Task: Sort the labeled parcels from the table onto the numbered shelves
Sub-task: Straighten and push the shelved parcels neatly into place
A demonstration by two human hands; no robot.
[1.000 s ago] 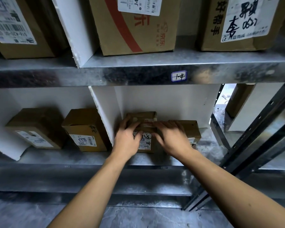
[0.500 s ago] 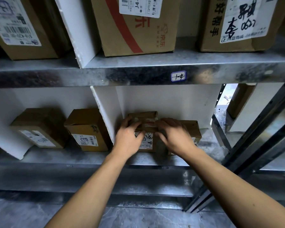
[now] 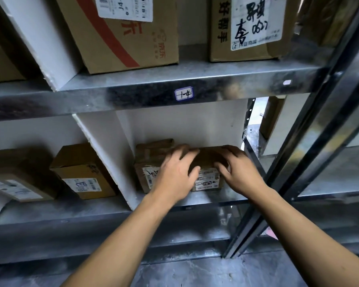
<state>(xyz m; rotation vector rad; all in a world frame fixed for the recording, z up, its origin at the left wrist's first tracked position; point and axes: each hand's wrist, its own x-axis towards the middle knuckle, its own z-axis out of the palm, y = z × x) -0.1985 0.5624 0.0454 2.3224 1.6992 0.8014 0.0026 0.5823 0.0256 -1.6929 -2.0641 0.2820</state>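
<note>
Through the head camera I am looking at the white divider (image 3: 110,158) that is splitting the lower shelf (image 3: 232,196) into bays, and both hands are working in the bay just right of it. The small parcel (image 3: 207,157) is sitting in that bay, apart from the divider. A taped parcel (image 3: 148,160) is standing between the two, close against the small parcel's left end as far as I am able to judge. The left hand (image 3: 174,175) is gripping the small parcel's end nearer the divider, with fingers lying over the top and the thumb pressing on the printed label on the front face. The right hand (image 3: 239,172) is clasping the end farther from the divider, fingers curled over the top edge and thumb tucked against the front. I am not able to tell whether the parcel is resting fully on the metal or being raised slightly. Left of the divider a nearer box (image 3: 83,172) is sitting just beside it and a farther box (image 3: 19,177) is lying well beyond. Above the divider and to its right, a handwritten tag (image 3: 183,93) is sticking to the upper shelf edge (image 3: 133,96). A red-striped carton (image 3: 120,42) and a marker-labeled carton (image 3: 247,27) are standing higher up. Far right of the divider a dark post (image 3: 298,162) is running down.
</note>
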